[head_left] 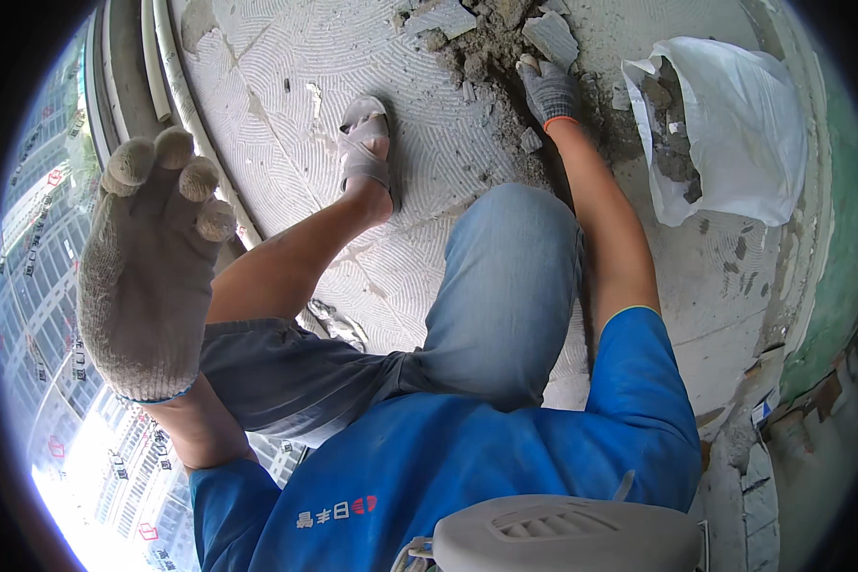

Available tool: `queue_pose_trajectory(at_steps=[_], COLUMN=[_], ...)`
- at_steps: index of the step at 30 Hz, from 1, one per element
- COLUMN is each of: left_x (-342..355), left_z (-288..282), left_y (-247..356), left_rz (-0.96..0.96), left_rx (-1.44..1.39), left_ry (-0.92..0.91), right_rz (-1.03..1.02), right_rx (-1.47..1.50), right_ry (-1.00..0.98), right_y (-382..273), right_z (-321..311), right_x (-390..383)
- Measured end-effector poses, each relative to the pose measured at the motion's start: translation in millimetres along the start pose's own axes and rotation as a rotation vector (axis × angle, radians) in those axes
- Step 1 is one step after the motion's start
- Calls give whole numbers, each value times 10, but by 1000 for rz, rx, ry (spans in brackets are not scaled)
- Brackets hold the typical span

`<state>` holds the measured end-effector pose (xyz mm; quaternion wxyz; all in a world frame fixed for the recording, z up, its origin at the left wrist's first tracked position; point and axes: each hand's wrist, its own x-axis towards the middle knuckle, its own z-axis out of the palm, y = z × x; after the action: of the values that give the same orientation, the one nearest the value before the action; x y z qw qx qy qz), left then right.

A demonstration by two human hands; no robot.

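Note:
My left hand (153,267), in a dusty knitted glove, is raised close at the left with fingers apart and nothing in it. My right hand (550,93), in a grey glove with an orange cuff, reaches into a heap of broken mortar (477,57) beside a pale tile fragment (551,36); its fingers are bent together, and what they grip is unclear. Right of it lies a white woven sack (734,133) with dark rubble (677,153) in its opening.
My sandalled foot (362,153) rests on a ridge-patterned floor (276,86). Pale pipes (179,76) run beside a glass window (38,315) at the left. A green-coated wall (834,286) stands at the right, with debris (758,486) along its base.

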<state>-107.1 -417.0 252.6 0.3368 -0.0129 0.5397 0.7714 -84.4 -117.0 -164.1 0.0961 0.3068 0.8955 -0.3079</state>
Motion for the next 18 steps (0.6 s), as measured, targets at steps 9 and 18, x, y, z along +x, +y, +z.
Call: queue_pose_trajectory(at_steps=[9,18], left_x=[69,153], left_z=[298,429], left_y=[75,65], left_rz=[-25,-67], left_rx=[-66,-69], left_ry=[-116,-310], right_rz=[-81,-63], right_rx=[62,194], right_ry=[-51,-28], right_y=[444,854], right_z=[-348,-749], right_x=[-554,-1452])
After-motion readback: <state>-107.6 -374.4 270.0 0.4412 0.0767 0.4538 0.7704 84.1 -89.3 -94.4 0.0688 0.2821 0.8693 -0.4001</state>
